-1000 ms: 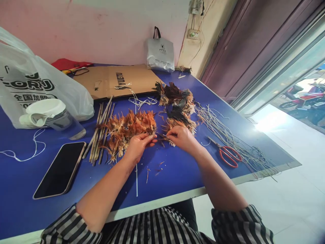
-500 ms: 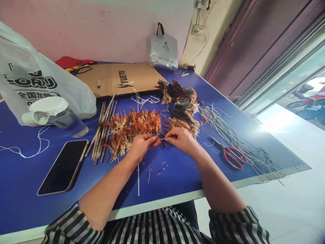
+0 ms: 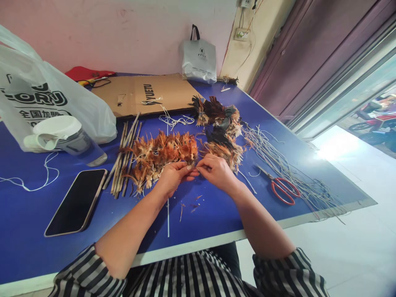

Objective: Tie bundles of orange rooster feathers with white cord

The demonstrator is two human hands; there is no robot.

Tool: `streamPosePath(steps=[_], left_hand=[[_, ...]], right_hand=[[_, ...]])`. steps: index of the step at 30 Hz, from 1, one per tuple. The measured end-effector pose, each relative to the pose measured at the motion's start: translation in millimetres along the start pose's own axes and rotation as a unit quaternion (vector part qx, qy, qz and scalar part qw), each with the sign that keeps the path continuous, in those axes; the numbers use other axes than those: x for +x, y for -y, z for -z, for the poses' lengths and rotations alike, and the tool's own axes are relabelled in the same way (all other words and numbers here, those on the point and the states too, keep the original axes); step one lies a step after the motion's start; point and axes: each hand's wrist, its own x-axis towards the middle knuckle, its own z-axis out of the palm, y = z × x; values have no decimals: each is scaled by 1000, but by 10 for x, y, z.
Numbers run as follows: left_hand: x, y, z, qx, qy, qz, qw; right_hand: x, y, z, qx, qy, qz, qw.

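My left hand [image 3: 173, 176] is closed in a pinch at the lower right corner of a bundled mass of orange-brown feathers [image 3: 163, 150]. What its fingertips hold is too small to make out. Almost touching it, my right hand [image 3: 218, 172] pinches a thin white string [image 3: 247, 182], whose loose end trails out on the table to the right. Just behind the right hand lie bunches of black and tan feathers [image 3: 224, 144]. A few loose feather bits [image 3: 194, 204] are scattered in front of my hands.
Red-handled scissors [image 3: 283, 189] and a spread of long cords [image 3: 278, 161] lie right. Left are thin sticks [image 3: 122, 165], a phone [image 3: 76, 202], a lidded plastic jug [image 3: 77, 144] and a white plastic bag [image 3: 83, 99]. Flat cardboard [image 3: 130, 93] and a silver bag [image 3: 199, 62] stand behind.
My right hand has moved left, up against my left fingertips. The stretch of string that showed between the hands is now hidden, and more of its end shows at the right.
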Motion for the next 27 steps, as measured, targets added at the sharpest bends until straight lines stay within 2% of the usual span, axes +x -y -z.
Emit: streamPosePath(steps=[6,10,15,19,22,24,27], left_hand=[[3,-3,5,4,-20,41,999],[-7,4,16,29,-5,52,998],[0,7,51,67,25,40,997],[37,-4,77,90,5,24,996],[59,12,92,144,-12,24,989],[55,44,95,199,10,23,980],[23,106,80,273,77,-5,959]], right_hand=[[-24,-34,15,-42,37,30,998],[-26,-44,11,-87,44,42,994],[-32,-59,-17,-94,33,39,994],[-45,2,41,-127,49,38,990],[-48,124,103,-180,69,53,980],[-40,218,117,-210,78,77,971],[-3,316,103,-228,105,150,956]])
